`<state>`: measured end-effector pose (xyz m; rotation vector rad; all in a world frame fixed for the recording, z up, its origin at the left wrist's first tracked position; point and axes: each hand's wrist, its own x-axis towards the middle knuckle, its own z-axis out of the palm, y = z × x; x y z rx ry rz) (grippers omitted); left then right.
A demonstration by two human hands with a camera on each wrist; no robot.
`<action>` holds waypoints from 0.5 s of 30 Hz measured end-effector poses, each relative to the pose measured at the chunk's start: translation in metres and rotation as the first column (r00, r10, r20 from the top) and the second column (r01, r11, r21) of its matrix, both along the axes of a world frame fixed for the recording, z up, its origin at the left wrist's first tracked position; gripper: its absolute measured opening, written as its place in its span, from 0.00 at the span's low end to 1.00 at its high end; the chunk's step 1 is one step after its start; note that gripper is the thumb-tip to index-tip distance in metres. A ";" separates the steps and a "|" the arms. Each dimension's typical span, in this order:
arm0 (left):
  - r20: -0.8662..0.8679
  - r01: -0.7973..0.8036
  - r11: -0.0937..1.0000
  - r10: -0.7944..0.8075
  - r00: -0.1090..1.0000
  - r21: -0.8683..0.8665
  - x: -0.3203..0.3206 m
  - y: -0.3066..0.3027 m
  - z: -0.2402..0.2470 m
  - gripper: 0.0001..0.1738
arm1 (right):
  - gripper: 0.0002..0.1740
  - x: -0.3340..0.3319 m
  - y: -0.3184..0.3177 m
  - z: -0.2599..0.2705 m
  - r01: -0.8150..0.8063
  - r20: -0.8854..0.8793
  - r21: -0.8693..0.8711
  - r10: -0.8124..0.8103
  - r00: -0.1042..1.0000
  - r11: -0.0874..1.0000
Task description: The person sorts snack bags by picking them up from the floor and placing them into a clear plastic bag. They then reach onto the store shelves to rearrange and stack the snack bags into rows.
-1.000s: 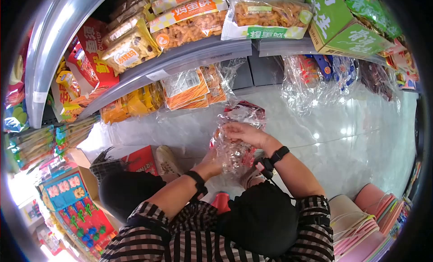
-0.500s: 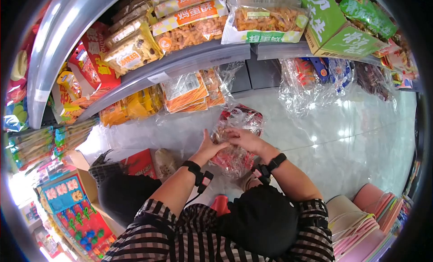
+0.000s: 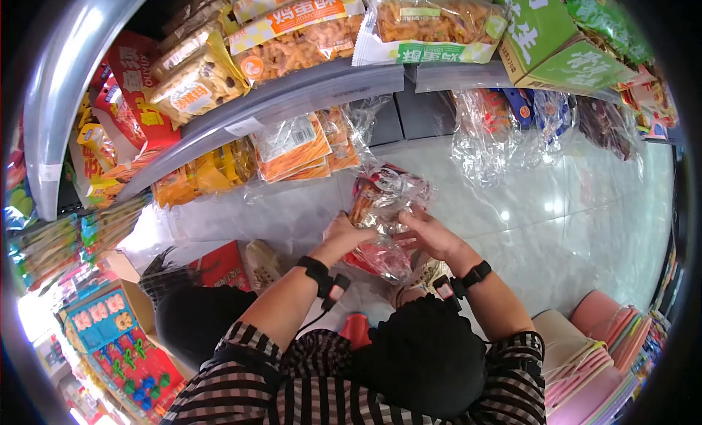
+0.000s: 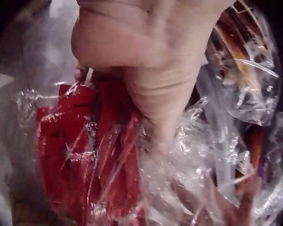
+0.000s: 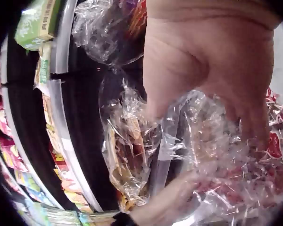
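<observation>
A clear plastic bag [image 3: 387, 220] with red packets inside is held low over the floor, between the two hands in the head view. My left hand [image 3: 345, 236] grips its left side. In the left wrist view the thumb presses into the crinkled film beside the red packets [image 4: 87, 155], and the fingertips are hidden. On the bag's right side is my right hand [image 3: 437, 238], thumb and fingers parted around the loose film. The right wrist view shows clear film [image 5: 203, 127] bunched between that thumb and the fingers, whose tips are partly covered by it.
Ahead, a shelf edge [image 3: 307, 92] carries bagged snacks and a green box [image 3: 548, 41]. Below it lie orange snack packs [image 3: 292, 147] and plastic-wrapped goods [image 3: 486, 133]. A cardboard box of toys [image 3: 128, 337] stands left; pink stacked items [image 3: 578, 352] sit right.
Both hands shift over the bag: the left draws back, then settles on its left side, while the right moves from the bag's middle to its right side. The bag turns slightly.
</observation>
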<state>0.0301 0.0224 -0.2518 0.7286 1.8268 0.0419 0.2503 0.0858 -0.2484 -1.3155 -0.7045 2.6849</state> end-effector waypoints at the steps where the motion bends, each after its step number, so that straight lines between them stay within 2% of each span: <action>1: -0.182 0.099 0.993 -0.087 0.980 0.059 0.007 0.005 0.015 0.45 | 0.49 0.000 0.002 -0.002 0.012 -0.048 -0.043 -0.014 0.999 0.999; 2: -0.316 0.192 0.978 -0.158 0.935 0.079 0.016 0.006 0.032 0.37 | 0.49 0.001 0.002 -0.003 0.012 -0.054 -0.039 -0.014 0.998 0.999; 3: -0.321 0.193 0.978 -0.158 0.934 0.080 0.023 0.004 0.044 0.37 | 0.50 0.002 -0.001 0.000 0.062 -0.204 -0.101 -0.082 0.976 0.993; 4: -0.456 0.399 0.883 -0.258 0.852 0.247 0.030 -0.002 0.052 0.31 | 0.51 0.003 -0.005 0.002 0.101 -0.343 -0.170 -0.155 0.926 0.980; 5: -0.597 0.593 0.719 -0.309 0.741 0.364 0.036 -0.008 0.060 0.26 | 0.51 0.004 -0.011 -0.003 0.098 -0.348 -0.171 -0.153 0.925 0.980; 6: -0.631 0.684 0.567 -0.333 0.701 0.460 0.042 -0.014 0.067 0.17 | 0.49 0.006 -0.021 -0.017 0.138 -0.356 -0.292 -0.242 0.903 0.946; 7: -0.635 0.683 0.573 -0.331 0.698 0.453 0.055 -0.024 0.062 0.17 | 0.47 0.007 -0.030 -0.030 0.169 -0.352 -0.412 -0.327 0.877 0.896; 8: -0.631 0.750 0.534 -0.438 0.640 0.391 0.072 -0.038 0.051 0.17 | 0.47 0.012 -0.039 -0.045 0.157 -0.358 -0.416 -0.320 0.877 0.896; 9: -0.618 0.810 0.482 -0.536 0.575 0.335 0.082 -0.052 0.038 0.17 | 0.45 0.020 -0.044 -0.061 0.197 -0.259 -0.422 -0.326 0.909 0.885; 10: -0.620 0.807 0.484 -0.531 0.578 0.337 0.084 -0.072 0.018 0.17 | 0.42 0.026 -0.045 -0.068 0.244 -0.153 -0.419 -0.333 0.931 0.874; 11: -0.416 0.711 0.549 -0.578 0.702 0.439 0.088 -0.093 -0.007 0.18 | 0.42 0.032 -0.044 -0.067 0.246 -0.149 -0.416 -0.333 0.931 0.875; 12: -0.181 0.597 0.621 -0.601 0.779 0.508 0.091 -0.095 -0.005 0.19 | 0.41 0.038 -0.045 -0.063 0.295 -0.053 -0.328 -0.329 0.943 0.898; 13: -0.171 0.597 0.620 -0.607 0.776 0.509 0.092 -0.096 -0.005 0.19 | 0.39 0.045 -0.047 -0.061 0.334 0.047 -0.236 -0.332 0.942 0.913; 15: 0.061 0.447 0.693 -0.576 0.815 0.565 0.086 -0.093 0.004 0.21 | 0.40 0.055 -0.056 -0.071 0.306 0.093 -0.249 -0.292 0.952 0.919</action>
